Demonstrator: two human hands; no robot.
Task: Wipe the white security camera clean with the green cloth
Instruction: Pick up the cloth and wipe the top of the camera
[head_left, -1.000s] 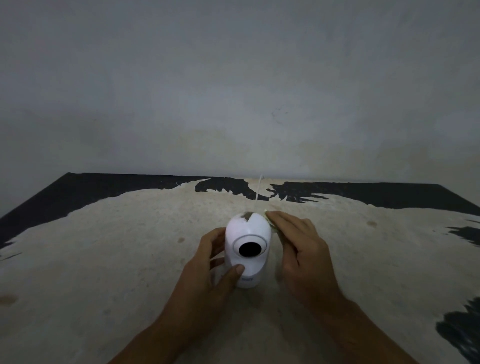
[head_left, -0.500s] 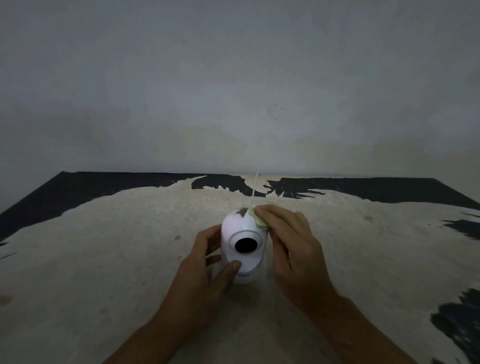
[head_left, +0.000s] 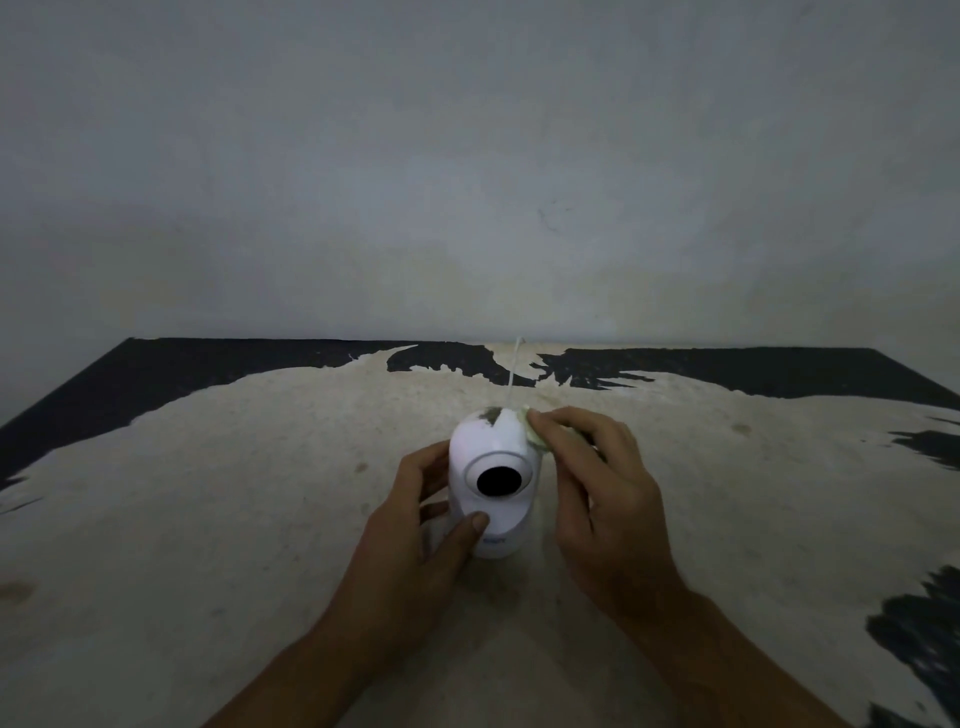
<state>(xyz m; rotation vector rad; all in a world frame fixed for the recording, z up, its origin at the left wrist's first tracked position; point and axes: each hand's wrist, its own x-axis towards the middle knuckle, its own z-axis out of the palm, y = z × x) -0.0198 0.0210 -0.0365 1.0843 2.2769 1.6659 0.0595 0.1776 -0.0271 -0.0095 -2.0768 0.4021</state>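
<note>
Camera (head_left: 493, 480) between both hands' grip

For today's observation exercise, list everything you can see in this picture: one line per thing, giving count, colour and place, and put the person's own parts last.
security camera: one, white with a black round lens, upright on the table near its middle, a dark smudge on its top.
cable: one, thin and white, running from behind the camera top toward the wall.
cloth: one, pale green, bunched against the camera's upper right side, mostly hidden under fingers.
table: one, worn beige with black patches along the far edge and right side.
wall: one, grey-white, behind the table.
left hand: one, gripping the camera's base, thumb on its front.
right hand: one, pressing the cloth onto the camera.
</note>
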